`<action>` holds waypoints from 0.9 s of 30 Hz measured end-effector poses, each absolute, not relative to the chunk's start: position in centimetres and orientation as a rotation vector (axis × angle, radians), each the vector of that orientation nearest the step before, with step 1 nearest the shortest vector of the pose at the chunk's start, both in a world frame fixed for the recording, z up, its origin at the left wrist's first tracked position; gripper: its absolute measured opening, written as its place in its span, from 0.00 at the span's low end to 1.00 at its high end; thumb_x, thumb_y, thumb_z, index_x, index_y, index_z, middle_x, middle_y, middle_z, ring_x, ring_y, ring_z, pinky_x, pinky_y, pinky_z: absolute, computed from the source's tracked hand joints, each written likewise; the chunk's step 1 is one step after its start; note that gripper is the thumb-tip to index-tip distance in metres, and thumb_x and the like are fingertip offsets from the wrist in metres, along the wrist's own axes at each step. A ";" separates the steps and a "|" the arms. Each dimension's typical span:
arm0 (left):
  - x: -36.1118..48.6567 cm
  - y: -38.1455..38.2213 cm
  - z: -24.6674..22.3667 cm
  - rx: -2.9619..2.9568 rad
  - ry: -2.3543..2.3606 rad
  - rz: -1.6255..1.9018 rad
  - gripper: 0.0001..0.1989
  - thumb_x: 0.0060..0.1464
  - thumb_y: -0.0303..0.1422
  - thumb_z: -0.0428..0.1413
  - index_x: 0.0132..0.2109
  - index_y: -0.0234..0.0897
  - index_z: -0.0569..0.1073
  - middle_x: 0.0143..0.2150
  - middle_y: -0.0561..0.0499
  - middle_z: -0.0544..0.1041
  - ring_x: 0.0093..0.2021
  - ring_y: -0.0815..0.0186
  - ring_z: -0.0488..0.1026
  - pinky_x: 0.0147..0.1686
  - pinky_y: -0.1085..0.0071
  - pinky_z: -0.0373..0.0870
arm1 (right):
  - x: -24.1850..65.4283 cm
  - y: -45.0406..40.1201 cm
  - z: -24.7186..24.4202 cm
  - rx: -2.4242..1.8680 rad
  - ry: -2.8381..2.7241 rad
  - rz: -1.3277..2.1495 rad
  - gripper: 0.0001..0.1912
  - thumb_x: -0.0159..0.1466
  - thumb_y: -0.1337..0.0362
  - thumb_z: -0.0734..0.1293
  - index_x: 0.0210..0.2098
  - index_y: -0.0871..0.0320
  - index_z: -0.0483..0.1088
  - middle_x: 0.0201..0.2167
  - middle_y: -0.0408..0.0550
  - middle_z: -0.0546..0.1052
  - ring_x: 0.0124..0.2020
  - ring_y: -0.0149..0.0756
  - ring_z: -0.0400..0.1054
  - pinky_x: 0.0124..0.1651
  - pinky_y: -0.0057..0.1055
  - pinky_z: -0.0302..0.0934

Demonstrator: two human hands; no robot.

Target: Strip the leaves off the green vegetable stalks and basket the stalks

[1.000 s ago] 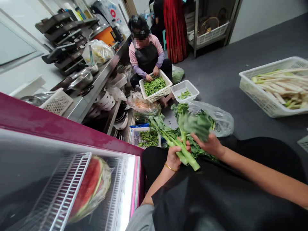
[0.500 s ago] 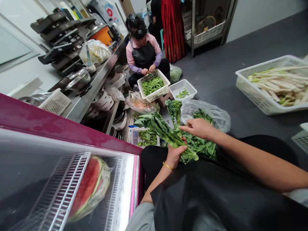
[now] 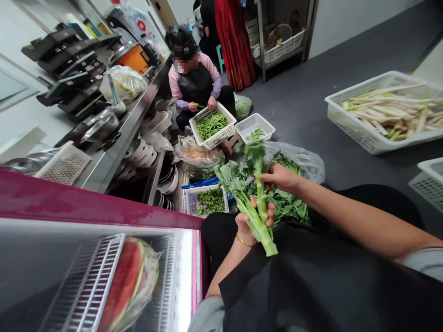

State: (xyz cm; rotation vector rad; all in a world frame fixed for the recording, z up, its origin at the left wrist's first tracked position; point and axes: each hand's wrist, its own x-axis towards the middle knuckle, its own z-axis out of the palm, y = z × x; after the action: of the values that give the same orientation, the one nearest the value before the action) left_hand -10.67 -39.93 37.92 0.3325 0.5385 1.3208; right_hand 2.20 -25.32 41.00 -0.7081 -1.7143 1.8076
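My left hand [image 3: 244, 229], with a gold bangle at its wrist, is closed around thick-stemmed leafy green stalks [image 3: 259, 227]. Their leafy tops point up and away from me, and the pale cut ends stick out below the palm. Another stalk [image 3: 261, 200] stands upright against them, its lower end among my left fingers. My right hand [image 3: 282, 177] pinches this upright stalk just below its leaves. Under both hands lies a heap of leafy greens [image 3: 289, 205], partly hidden, with a clear plastic bag [image 3: 306, 159] behind it.
Left of my knees a small white basket [image 3: 189, 203] holds green trimmings. A co-worker [image 3: 195, 83] sits ahead with a basket of green beans [image 3: 212, 126]. To the right is a basket of pale stalks [image 3: 360, 131]. A lit fridge with cut watermelon [image 3: 126, 276] flanks my left.
My left hand has turned, and its stalks have swung to point further downward at their cut ends. The upright stalk has come down against them. The co-worker's hands have moved apart.
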 end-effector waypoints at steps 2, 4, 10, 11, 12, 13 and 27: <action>-10.6 -39.8 37.8 0.384 0.646 1.368 0.23 0.31 0.37 0.62 0.38 0.40 0.65 0.41 0.46 0.74 0.38 0.59 0.73 0.31 0.66 0.67 | 0.7 -25.5 41.4 -0.853 -1.679 1.668 0.23 0.52 0.47 0.72 0.32 0.60 0.67 0.19 0.42 0.71 0.18 0.30 0.65 0.19 0.25 0.59; -10.6 -39.8 37.6 0.431 0.776 1.447 0.24 0.32 0.34 0.63 0.41 0.40 0.66 0.39 0.47 0.74 0.39 0.58 0.74 0.36 0.63 0.69 | -0.1 -26.0 41.1 -0.958 -1.626 1.602 0.23 0.50 0.47 0.73 0.30 0.58 0.66 0.17 0.41 0.70 0.18 0.31 0.64 0.18 0.25 0.59; -10.7 -39.7 37.3 0.415 0.788 1.458 0.23 0.34 0.36 0.61 0.41 0.39 0.67 0.32 0.50 0.73 0.31 0.63 0.72 0.33 0.66 0.69 | -0.8 -27.2 40.0 -0.768 -1.333 1.854 0.27 0.49 0.41 0.72 0.29 0.59 0.66 0.16 0.41 0.70 0.15 0.29 0.62 0.18 0.26 0.59; -10.7 -39.7 37.3 0.397 0.761 1.464 0.23 0.33 0.36 0.61 0.40 0.39 0.67 0.33 0.50 0.72 0.31 0.65 0.71 0.31 0.68 0.68 | -0.7 -27.6 39.7 -0.752 -1.318 1.887 0.27 0.50 0.41 0.71 0.29 0.59 0.67 0.15 0.41 0.69 0.15 0.29 0.62 0.18 0.27 0.59; -10.7 -39.6 37.4 0.375 0.734 1.482 0.22 0.32 0.37 0.61 0.40 0.40 0.66 0.35 0.50 0.72 0.31 0.66 0.70 0.29 0.70 0.67 | -0.6 -28.1 39.3 -0.754 -1.304 1.911 0.27 0.51 0.40 0.70 0.29 0.60 0.67 0.15 0.41 0.69 0.15 0.29 0.62 0.19 0.27 0.59; -10.8 -39.6 37.5 0.350 0.708 1.511 0.22 0.32 0.37 0.60 0.39 0.40 0.66 0.36 0.50 0.72 0.31 0.67 0.69 0.28 0.72 0.65 | -0.4 -28.6 38.6 -0.775 -1.305 1.926 0.27 0.53 0.40 0.68 0.30 0.60 0.68 0.15 0.41 0.69 0.15 0.29 0.62 0.19 0.27 0.59; -11.6 -39.9 37.0 0.371 0.749 1.445 0.22 0.34 0.41 0.60 0.40 0.41 0.69 0.37 0.48 0.74 0.38 0.58 0.73 0.29 0.68 0.67 | 0.0 -26.9 43.2 -1.009 -2.213 1.024 0.25 0.62 0.44 0.61 0.26 0.61 0.69 0.23 0.49 0.72 0.24 0.34 0.66 0.28 0.28 0.54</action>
State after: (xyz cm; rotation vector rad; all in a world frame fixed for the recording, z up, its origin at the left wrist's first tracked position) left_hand -11.65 -39.93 36.99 0.3715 0.7489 1.4451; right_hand -0.02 -26.93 43.24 -1.0087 -2.2126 1.0238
